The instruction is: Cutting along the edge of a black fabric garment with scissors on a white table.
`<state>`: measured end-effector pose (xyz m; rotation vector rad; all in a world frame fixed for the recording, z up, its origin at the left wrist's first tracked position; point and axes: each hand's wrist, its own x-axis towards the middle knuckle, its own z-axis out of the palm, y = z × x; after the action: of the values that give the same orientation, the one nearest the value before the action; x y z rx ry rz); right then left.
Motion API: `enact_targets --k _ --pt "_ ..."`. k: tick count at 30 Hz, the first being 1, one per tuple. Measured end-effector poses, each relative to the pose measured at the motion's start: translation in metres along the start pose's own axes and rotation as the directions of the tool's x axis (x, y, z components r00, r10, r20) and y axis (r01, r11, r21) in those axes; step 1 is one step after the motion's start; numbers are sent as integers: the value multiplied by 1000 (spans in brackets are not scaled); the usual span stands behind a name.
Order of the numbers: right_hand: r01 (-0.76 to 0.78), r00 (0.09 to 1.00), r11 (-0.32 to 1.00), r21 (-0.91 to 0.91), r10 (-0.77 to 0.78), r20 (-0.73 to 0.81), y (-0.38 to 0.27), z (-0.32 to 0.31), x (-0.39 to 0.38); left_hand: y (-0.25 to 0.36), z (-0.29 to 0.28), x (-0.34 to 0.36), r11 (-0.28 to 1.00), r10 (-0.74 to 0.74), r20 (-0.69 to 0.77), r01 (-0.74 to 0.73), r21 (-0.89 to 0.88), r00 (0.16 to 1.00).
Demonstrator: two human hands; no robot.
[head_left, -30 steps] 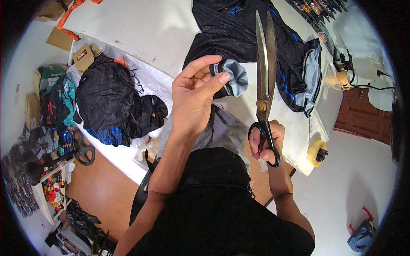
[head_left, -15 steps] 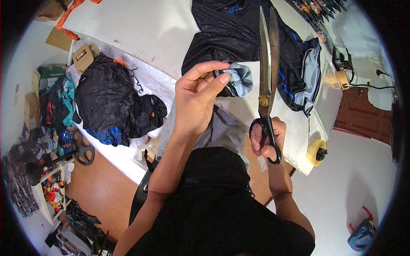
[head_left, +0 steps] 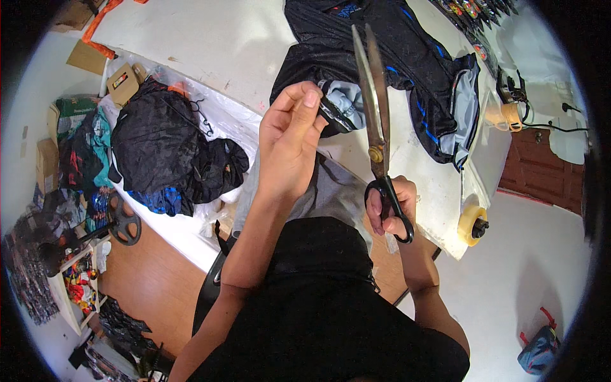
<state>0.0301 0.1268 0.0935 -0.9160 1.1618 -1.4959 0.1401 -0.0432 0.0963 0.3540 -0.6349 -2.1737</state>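
Observation:
With thumb and fingers pinched, my left hand (head_left: 291, 140) grips the edge of a sleeve cuff (head_left: 336, 111), which is black with a pale grey inside. The cuff belongs to a black jacket (head_left: 382, 51) with blue trim, spread on the white table. A large pair of scissors (head_left: 377, 127) with black handles is in my right hand (head_left: 398, 207), thumb and fingers through the loops. The blades point away from me, a little apart at the tips, just right of the cuff. Nothing shows between them.
A pile of black clothing (head_left: 159, 140) lies left on plastic sheeting. A yellow tape roll (head_left: 472, 225) sits at the right corner of the white table (head_left: 223, 38). An orange strip (head_left: 95, 32) lies far left. Beyond the table's right side are cables (head_left: 550, 128) and a brown door (head_left: 541, 169).
The scissors and my right hand have moved left, closer to the cuff. My left hand has tilted the cuff, so its dark edge now shows more.

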Motion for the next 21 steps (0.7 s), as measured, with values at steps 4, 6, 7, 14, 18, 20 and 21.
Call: enact_targets --k 4,6,7,14,18,20,21 --pt "-54 997 998 -16 54 45 3 -4 -8 2 -3 1 996 72 70 -68 -58 995" --pt "-86 992 996 13 84 96 6 -8 -15 2 1 1 993 113 18 -112 -24 993" --pt "-116 988 993 31 112 110 5 -7 -18 3 3 1 993 115 14 -115 -23 993" --pt "-236 961 972 9 232 150 13 -7 -38 5 4 -1 992 123 3 -123 -11 992" --pt "-151 986 989 -7 151 70 17 3 -31 2 1 0 990 142 86 -140 -29 986" --pt "-136 987 990 -34 138 79 17 1 -27 2 5 -1 989 147 54 -147 1 988" --pt "-121 988 990 -66 126 86 16 1 -27 2 7 -2 988 154 23 -154 27 988"
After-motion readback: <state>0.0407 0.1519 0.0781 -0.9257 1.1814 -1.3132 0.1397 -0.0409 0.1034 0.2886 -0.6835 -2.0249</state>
